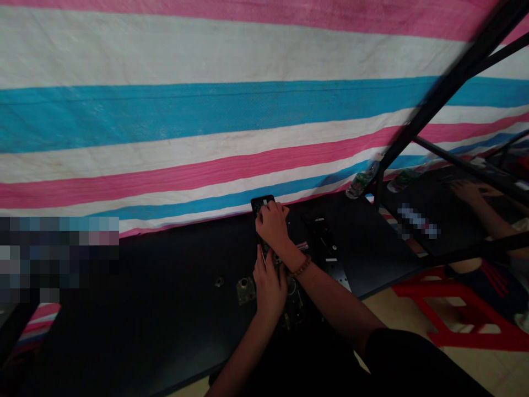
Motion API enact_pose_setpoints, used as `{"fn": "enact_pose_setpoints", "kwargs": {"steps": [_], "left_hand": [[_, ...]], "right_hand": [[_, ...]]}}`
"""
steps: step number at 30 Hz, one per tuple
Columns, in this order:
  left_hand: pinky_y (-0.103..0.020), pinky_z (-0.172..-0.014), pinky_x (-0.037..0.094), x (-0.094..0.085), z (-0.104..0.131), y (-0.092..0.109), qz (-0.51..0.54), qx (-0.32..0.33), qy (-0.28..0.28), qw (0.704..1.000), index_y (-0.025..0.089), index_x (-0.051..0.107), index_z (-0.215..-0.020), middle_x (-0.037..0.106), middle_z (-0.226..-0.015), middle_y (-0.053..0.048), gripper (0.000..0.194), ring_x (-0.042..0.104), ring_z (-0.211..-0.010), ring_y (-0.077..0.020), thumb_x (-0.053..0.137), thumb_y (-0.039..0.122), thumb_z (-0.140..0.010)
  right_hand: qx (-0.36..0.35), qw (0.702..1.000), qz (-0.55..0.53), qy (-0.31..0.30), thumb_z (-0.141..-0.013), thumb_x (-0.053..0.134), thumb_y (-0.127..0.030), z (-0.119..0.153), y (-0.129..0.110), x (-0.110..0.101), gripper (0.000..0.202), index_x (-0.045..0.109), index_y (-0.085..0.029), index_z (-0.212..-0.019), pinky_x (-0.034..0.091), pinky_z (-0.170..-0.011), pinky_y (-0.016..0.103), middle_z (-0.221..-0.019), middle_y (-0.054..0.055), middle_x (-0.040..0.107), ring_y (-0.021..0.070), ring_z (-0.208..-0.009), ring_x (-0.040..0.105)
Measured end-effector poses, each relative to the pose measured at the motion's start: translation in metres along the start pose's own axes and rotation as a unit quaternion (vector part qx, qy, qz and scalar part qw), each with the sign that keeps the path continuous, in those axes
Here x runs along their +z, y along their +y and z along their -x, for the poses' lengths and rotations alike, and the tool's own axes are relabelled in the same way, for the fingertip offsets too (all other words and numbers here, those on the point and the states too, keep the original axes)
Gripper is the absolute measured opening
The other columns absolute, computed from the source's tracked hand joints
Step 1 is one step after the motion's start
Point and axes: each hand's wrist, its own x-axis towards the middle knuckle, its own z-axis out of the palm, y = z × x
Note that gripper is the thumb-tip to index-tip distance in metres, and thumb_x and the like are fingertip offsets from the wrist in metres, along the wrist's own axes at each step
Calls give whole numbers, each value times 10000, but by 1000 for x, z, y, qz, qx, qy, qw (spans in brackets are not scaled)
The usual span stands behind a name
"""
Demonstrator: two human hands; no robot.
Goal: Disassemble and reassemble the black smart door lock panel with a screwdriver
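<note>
- Nearest the camera, the left hand [269, 286] lies knuckles-up, fingers together, pressing the near end of a long black device [264, 205].
- Beyond it, the right hand [273, 223] is curled over the device's far end; what it pinches cannot be told.
- Small metal parts [245, 290] sit just left on the black table [165, 298].
- A striped tarp [206, 110] hangs behind.

Left of our left hand [269, 284] we have a wide bare stretch of black table [165, 309], broken only by a small metal block [245, 290] and a tiny part [219, 282]. Beyond our right hand [271, 223] the striped tarp [206, 121] blocks us; to its right lie a black plate [330, 251] and a slanting frame post [438, 99].
</note>
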Motion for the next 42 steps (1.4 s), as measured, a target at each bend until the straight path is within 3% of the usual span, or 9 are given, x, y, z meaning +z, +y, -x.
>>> {"fn": "enact_pose_setpoints", "kwargs": {"steps": [10,21,29,36,42], "left_hand": [[-611,-1108,410,0,0,0,17,-1,6,1000,147,455,-1459,316,-1622,-248,477,391,-1465,-386,473,301,-1008],[-584,-1113,414,-2,-1,2,0,1,6,1000,135,469,-1447,318,-1619,-258,462,389,-1470,-379,473,303,-1016],[-589,-1106,413,0,-1,0,-3,7,13,1000,135,467,-1449,338,-1608,-256,467,410,-1452,-379,482,296,-1012],[-584,-1107,423,-2,2,3,-18,-3,6,1000,148,491,-1436,338,-1619,-241,451,422,-1450,-364,470,283,-1006],[-582,-1107,422,-3,3,3,-34,-4,2,999,148,500,-1434,328,-1624,-243,445,426,-1444,-368,461,266,-1007]], "right_hand": [[7,1000,-16,-3,-958,544,-277,-2,2,1,181,700,-184,-957,334,-931,449,-1097,120,636,286,-1090,505],[-48,998,-9,-27,-953,552,-263,-10,8,-1,176,707,-193,-913,329,-906,415,-1062,92,660,269,-1093,519],[-56,998,-8,-3,-945,553,-242,-8,8,3,155,688,-180,-897,328,-917,410,-1056,91,667,261,-1094,529],[-60,997,-10,-55,-930,574,-227,-15,9,-4,121,688,-189,-926,344,-911,412,-1067,91,675,265,-1080,552],[-144,986,2,-79,-943,578,-195,-25,12,-9,134,700,-183,-998,375,-938,390,-1077,105,689,259,-1090,574]]}}
